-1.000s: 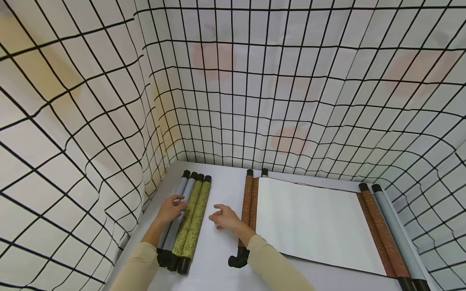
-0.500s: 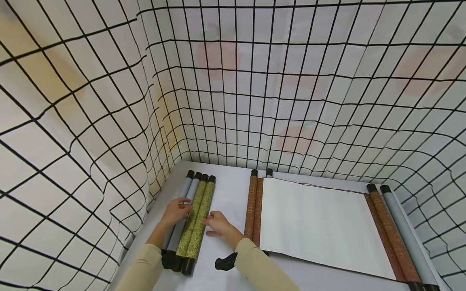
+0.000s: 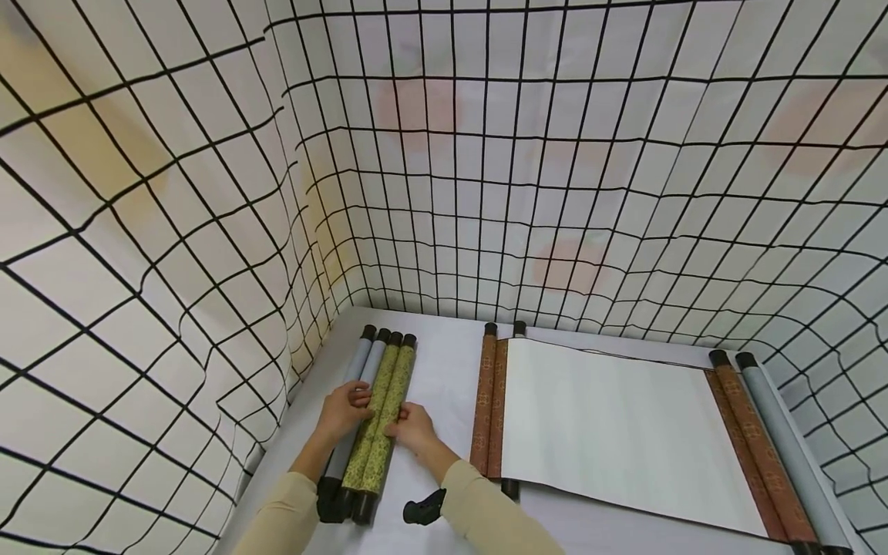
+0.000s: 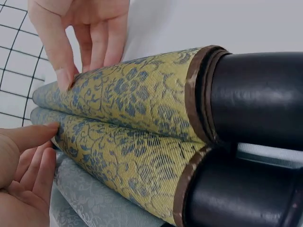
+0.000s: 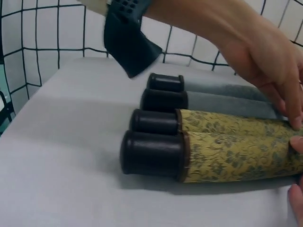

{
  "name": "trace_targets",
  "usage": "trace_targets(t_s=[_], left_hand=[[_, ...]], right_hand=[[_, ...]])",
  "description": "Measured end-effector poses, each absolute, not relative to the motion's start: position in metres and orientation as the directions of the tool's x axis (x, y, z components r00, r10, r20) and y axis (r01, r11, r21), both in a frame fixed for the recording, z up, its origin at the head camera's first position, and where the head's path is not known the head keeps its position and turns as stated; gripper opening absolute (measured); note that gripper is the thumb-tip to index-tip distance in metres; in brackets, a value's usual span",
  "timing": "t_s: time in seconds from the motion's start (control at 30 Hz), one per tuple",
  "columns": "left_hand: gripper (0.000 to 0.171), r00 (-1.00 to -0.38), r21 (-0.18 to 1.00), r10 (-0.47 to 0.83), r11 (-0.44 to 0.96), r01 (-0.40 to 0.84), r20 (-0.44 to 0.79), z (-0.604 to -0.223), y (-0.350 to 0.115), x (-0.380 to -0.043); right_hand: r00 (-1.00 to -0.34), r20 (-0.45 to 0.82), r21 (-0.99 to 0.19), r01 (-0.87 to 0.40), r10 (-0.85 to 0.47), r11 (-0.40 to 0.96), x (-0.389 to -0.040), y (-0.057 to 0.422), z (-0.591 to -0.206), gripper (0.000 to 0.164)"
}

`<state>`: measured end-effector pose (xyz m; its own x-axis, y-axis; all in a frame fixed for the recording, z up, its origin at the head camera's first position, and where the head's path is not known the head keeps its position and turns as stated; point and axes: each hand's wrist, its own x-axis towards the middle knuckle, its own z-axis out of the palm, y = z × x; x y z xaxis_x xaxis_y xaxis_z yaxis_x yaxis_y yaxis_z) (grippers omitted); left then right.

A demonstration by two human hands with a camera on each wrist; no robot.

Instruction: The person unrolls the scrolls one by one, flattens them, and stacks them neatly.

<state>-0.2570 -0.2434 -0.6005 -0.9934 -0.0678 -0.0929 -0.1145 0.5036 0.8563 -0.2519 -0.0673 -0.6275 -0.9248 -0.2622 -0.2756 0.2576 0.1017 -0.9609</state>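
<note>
Closer than before, the right hand (image 3: 414,429) holds the yellow floral scroll (image 3: 377,462) between thumb and bent fingers (image 4: 99,45); the left hand (image 3: 341,412) touches its other roll, half-curled, grip unclear.

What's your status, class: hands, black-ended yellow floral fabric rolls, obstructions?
Left hand gripping left yellow roll, right hand gripping right yellow roll. Yellow rolls side by side. Two grey fabric rolls alongside, possibly crowding left hand.

Left hand (image 3: 344,411), right hand (image 3: 414,428) close together, left of centre.
Fingers (image 4: 43,177) partly bent; sleeved forearms (image 3: 489,505) converge from near side.
</note>
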Motion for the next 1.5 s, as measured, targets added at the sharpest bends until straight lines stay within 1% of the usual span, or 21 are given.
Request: trace_targets(t_s=[0.1, 0.2, 0.23, 0.37, 0.47, 0.6, 0.67, 0.8, 0.93, 1.2, 1.43, 1.5], left_hand=[[0.051, -0.992, 0.856, -0.072, 0.503, -0.122, -0.099, -0.600, -0.244, -0.258], [0.052, -0.993, 0.859, -0.062, 0.500, -0.114, -0.096, -0.602, -0.244, -0.260], [0.052, -0.994, 0.860, -0.059, 0.498, -0.110, -0.093, -0.602, -0.245, -0.260], [0.052, -0.993, 0.871, -0.075, 0.478, -0.117, -0.092, -0.604, -0.246, -0.260], [0.051, -0.992, 0.887, -0.082, 0.446, -0.118, -0.091, -0.606, -0.246, -0.258], [0.052, -0.993, 0.905, -0.072, 0.410, -0.112, -0.091, -0.607, -0.245, -0.254], [0.052, -0.993, 0.911, -0.076, 0.396, -0.117, -0.094, -0.606, -0.246, -0.253], [0.054, -0.992, 0.916, -0.086, 0.383, -0.119, -0.092, -0.604, -0.248, -0.251], [0.057, -0.992, 0.922, -0.085, 0.369, -0.118, -0.093, -0.603, -0.250, -0.250], [0.061, -0.993, 0.941, -0.049, 0.319, -0.115, -0.105, -0.596, -0.249, -0.250], [0.065, -0.994, 0.984, -0.028, 0.142, -0.105, -0.102, -0.589, -0.247, -0.251], [0.066, -0.994, 0.988, -0.035, 0.111, -0.110, -0.106, -0.587, -0.246, -0.251]], right_hand=[[-0.933, -0.277, -0.960, 0.260, -0.228, 0.102, -0.248, -0.071, -0.626, 0.054], [-0.935, -0.295, -0.956, 0.287, -0.199, 0.066, -0.244, -0.072, -0.628, 0.072], [-0.935, -0.296, -0.955, 0.292, -0.193, 0.050, -0.242, -0.072, -0.629, 0.075], [-0.939, -0.283, -0.956, 0.292, -0.195, -0.017, -0.240, -0.073, -0.635, 0.084], [-0.937, -0.276, -0.949, 0.301, -0.212, -0.097, -0.240, -0.075, -0.639, 0.088], [-0.920, -0.299, -0.903, 0.359, -0.254, -0.237, -0.239, -0.075, -0.642, 0.091], [-0.911, -0.308, -0.883, 0.381, -0.273, -0.276, -0.238, -0.074, -0.643, 0.092], [-0.905, -0.297, -0.869, 0.388, -0.303, -0.307, -0.239, -0.074, -0.643, 0.092], [-0.899, -0.287, -0.867, 0.391, -0.331, -0.310, -0.240, -0.075, -0.641, 0.092], [-0.874, -0.304, -0.773, 0.459, -0.379, -0.438, -0.240, -0.067, -0.636, 0.093], [-0.882, -0.263, -0.777, 0.434, -0.392, -0.455, -0.246, -0.058, -0.628, 0.093], [-0.883, -0.256, -0.778, 0.430, -0.393, -0.458, -0.248, -0.056, -0.626, 0.092]])
